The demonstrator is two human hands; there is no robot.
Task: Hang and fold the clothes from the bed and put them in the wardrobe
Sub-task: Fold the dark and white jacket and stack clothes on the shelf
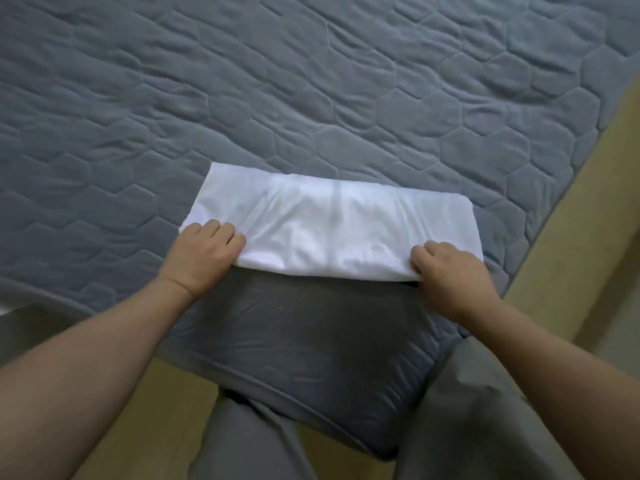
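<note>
Where the quilted grey bed (311, 81) meets tan floor (568, 258), left hand (204, 258) and right hand (450, 282) pinch a folded white garment (332, 226).

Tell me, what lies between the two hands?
The folded white garment, its near edge running from left hand to right hand; head view shows it.

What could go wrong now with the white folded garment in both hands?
1. The left hand and right hand grip only the near edge of the white folded garment, so its layers may fall open when lifted.
2. It lies by the corner of the grey quilted bed cover; a pull could drag it off the edge.
</note>
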